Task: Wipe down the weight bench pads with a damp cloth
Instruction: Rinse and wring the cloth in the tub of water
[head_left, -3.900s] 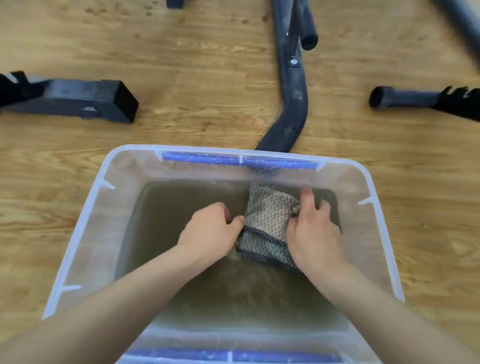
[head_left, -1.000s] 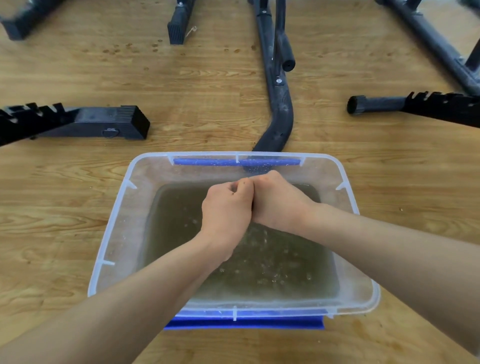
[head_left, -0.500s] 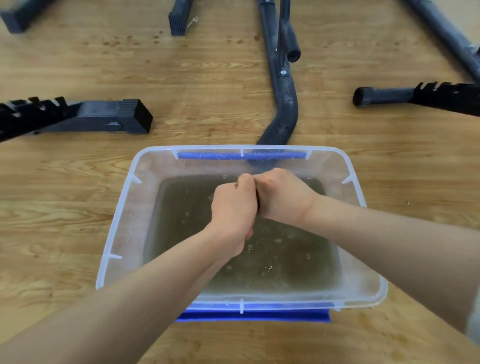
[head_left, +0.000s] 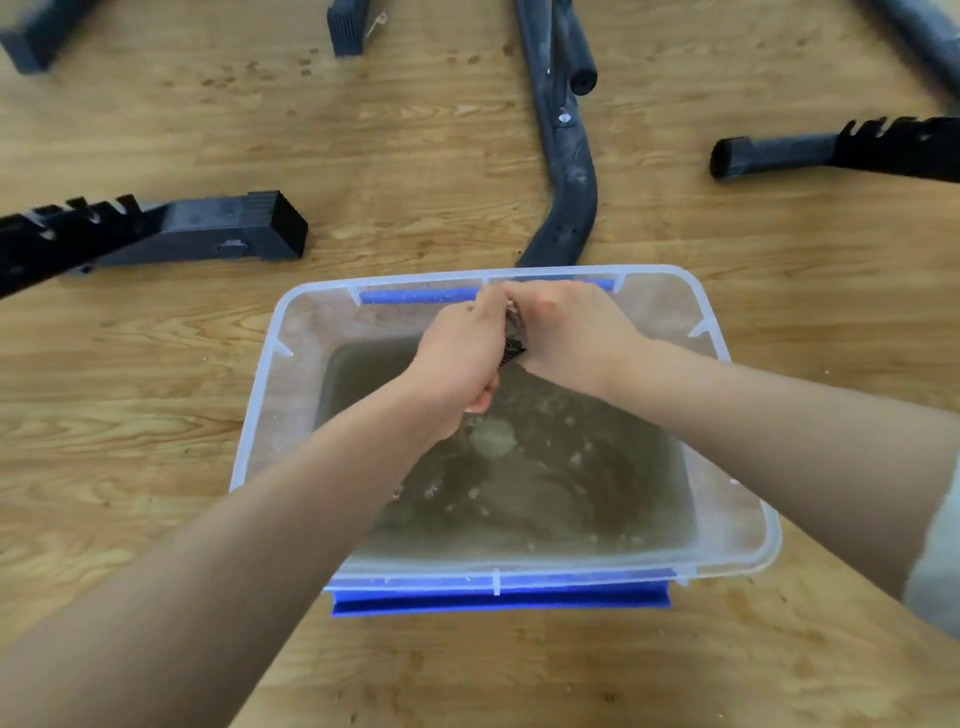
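Both hands are bunched together over the far half of the clear plastic tub (head_left: 298, 374). The left hand (head_left: 457, 364) and the right hand (head_left: 566, 332) press knuckle to knuckle, fingers curled tight round the cloth (head_left: 513, 352). Only a dark, mesh-textured edge of the cloth shows between them, so its twist can only be guessed at. Below them the tub holds murky grey-brown water (head_left: 582, 488), rippled and dotted with bubbles. A flat blue clip (head_left: 498, 600) lines the tub's near rim. The tub sits on a pale wood-grain floor (head_left: 156, 441). Beyond the tub's far rim a curved black metal tube (head_left: 571, 182) bends away. Left of the tub lies a square-ended black bar with notches (head_left: 197, 234), and to the right a round-ended notched bar (head_left: 831, 150).
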